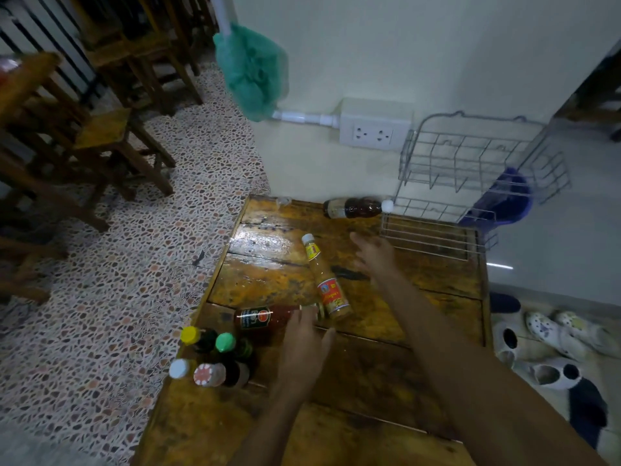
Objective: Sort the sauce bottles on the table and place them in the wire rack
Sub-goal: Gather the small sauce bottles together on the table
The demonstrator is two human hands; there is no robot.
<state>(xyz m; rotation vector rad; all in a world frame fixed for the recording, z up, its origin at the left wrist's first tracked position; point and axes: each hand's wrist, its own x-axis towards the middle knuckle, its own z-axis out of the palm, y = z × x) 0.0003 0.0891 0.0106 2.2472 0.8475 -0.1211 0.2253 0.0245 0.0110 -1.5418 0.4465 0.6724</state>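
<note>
An empty two-tier wire rack (470, 169) stands at the table's far right corner. A dark brown bottle (356, 207) lies on its side just left of the rack. An orange sauce bottle (327, 284) with a white cap lies mid-table. A red sauce bottle (265, 318) lies on its side; my left hand (304, 344) rests against its right end, fingers spread. My right hand (373, 253) hovers open between the orange bottle and the rack. Several upright bottles (215, 358) with yellow, green, white and red-patterned caps cluster at the table's left edge.
The wooden table (386, 364) abuts a pale wall with a power socket (374, 127). A green bag (252, 68) hangs on the pipe. Wooden chairs (100, 129) stand at left on the tiled floor. Shoes (551, 348) lie right of the table.
</note>
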